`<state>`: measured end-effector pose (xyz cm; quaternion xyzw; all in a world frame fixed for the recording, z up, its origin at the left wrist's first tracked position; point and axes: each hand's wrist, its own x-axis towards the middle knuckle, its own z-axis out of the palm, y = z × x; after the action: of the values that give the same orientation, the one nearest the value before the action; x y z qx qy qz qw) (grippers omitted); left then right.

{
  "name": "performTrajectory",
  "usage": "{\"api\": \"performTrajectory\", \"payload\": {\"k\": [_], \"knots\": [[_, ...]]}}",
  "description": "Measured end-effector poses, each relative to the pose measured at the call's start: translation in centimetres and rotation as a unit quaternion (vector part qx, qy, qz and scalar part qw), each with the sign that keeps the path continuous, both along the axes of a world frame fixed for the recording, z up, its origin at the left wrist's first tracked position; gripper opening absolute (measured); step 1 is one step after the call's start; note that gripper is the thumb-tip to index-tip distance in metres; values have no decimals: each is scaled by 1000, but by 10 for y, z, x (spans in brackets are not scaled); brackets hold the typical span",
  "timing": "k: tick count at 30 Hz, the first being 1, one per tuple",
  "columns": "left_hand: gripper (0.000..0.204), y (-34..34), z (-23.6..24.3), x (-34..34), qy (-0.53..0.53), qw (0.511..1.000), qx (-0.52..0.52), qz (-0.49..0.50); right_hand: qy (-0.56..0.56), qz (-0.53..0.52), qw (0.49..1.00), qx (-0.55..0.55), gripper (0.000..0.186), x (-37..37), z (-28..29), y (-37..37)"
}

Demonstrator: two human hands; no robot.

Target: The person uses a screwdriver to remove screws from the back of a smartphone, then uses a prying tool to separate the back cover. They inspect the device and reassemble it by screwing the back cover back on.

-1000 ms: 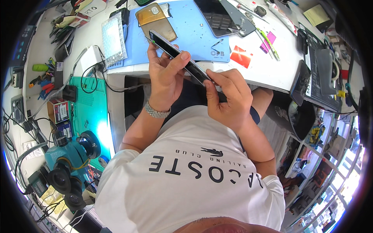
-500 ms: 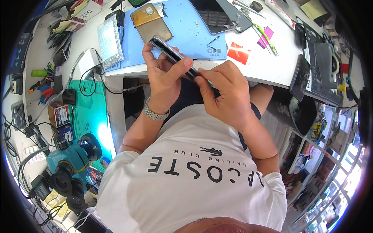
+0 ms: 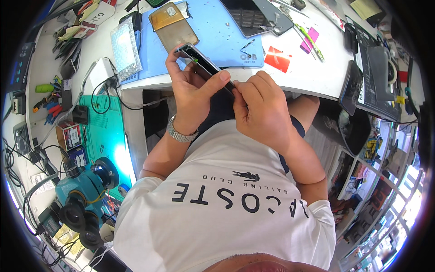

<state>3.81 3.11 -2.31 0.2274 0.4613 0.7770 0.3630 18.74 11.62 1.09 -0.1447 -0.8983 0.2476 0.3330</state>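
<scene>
A dark smartphone is held at a slant above my lap, just off the table's front edge. Its narrow edge and part of its dark screen side face up, with a small green spot near the far end. My left hand grips the phone, the thumb along one long side and the fingers round the other. At the near lower end, my right hand pinches with thumb and index finger against the phone's corner; whether a small thing sits in that pinch is hidden. A metal-banded watch circles my left wrist.
Beyond my hands, a blue work mat carries a brownish clear phone case, a tablet-like dark screen and tweezers. A red card lies right of it. At left stand a teal microscope and a green mat.
The phone has tipped slightly, so more of its dark face shows. My right hand has drawn a little toward the phone's near end. My left hand keeps its hold.
</scene>
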Motion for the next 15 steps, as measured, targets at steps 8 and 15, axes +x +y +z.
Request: {"api": "performTrajectory", "payload": {"k": [8, 15], "knots": [[86, 0, -1, -5, -67, 997, -6, 27, 16, 5, 998, -56, 19, 3, -2, 3], [84, 1, -1, -2, -104, 992, 7, 69, -15, 18, 998, -60, 23, 9, 5, 5]]}}
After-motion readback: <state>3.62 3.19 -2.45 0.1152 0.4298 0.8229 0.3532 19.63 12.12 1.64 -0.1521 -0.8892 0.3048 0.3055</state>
